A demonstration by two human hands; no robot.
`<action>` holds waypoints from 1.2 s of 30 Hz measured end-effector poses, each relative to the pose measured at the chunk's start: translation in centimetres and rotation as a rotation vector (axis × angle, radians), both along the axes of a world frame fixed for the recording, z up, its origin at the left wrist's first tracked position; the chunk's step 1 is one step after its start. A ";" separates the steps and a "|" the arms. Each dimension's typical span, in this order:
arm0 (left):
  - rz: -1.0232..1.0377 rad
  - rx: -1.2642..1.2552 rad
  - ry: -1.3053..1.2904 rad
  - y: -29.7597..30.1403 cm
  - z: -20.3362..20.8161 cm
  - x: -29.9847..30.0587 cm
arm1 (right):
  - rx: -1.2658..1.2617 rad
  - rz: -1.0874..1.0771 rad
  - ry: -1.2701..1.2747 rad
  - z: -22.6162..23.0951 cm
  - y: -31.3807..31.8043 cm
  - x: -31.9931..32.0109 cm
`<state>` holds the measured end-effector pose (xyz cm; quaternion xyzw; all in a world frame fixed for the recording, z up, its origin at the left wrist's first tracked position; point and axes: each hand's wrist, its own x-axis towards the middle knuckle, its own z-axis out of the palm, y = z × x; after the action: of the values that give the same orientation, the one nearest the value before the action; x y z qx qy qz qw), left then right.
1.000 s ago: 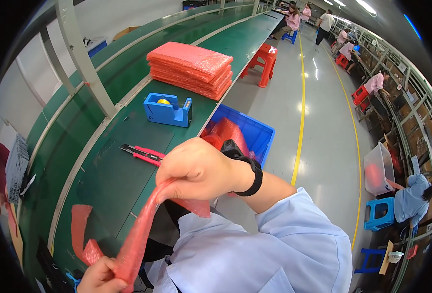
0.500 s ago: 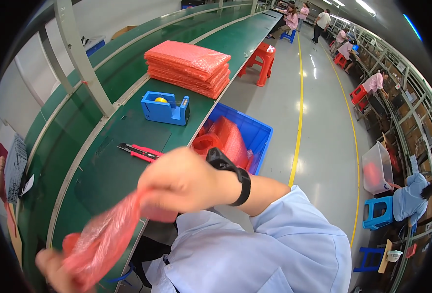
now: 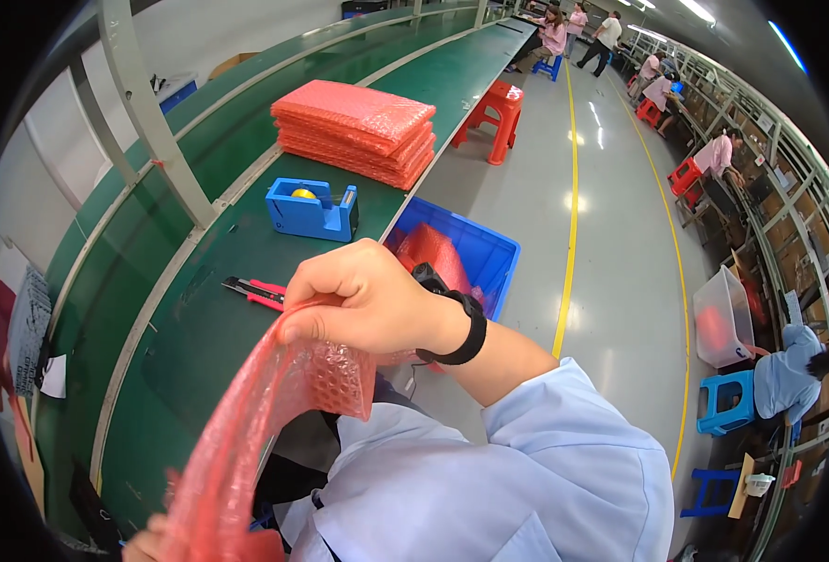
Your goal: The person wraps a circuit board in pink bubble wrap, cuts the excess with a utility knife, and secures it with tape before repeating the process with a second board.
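Observation:
A length of red bubble wrap (image 3: 232, 421) stretches between my two hands above the front edge of the green bench. My right hand (image 3: 368, 300), with a black watch on its wrist, pinches the upper end; a bubbled flap hangs below those fingers. At the lower left, my left hand (image 3: 148, 543) is closed on the other end, mostly hidden behind the wrap and the picture's edge. Just beyond my right hand lies a red and black utility knife (image 3: 255, 291). A blue tape dispenser (image 3: 313, 212) with a yellow roll stands farther along.
A stack of red bubble-wrap sheets (image 3: 354, 131) sits on the bench (image 3: 199, 351). Below the bench edge is a blue crate (image 3: 494, 267) holding more red wrap. Beyond it stands a red stool (image 3: 496, 122). Several people sit or stand along the aisle.
My right hand has risen slightly and its wrap has opened out, showing a bubbled flap. My left hand has shifted toward the lower edge, drawing the wrap longer.

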<state>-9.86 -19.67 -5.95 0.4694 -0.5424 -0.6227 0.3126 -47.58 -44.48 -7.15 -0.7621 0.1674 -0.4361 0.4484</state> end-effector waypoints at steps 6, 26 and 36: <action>0.416 -0.235 -0.658 -4.2 1.0 -3.1 | -0.065 -0.064 0.041 0.1 -0.2 -0.3; 0.403 -0.627 -0.444 -2.9 0.9 -0.6 | -0.037 -0.157 0.034 -1.2 -1.2 -1.2; 0.345 -0.582 -1.004 -3.6 1.0 0.1 | 0.153 -0.222 -0.049 -1.6 -2.3 -2.5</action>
<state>-9.76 -23.29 -4.91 0.6825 -0.6876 -0.0914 0.2304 -50.10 -46.75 -8.71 -0.6918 0.2723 -0.4873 0.4581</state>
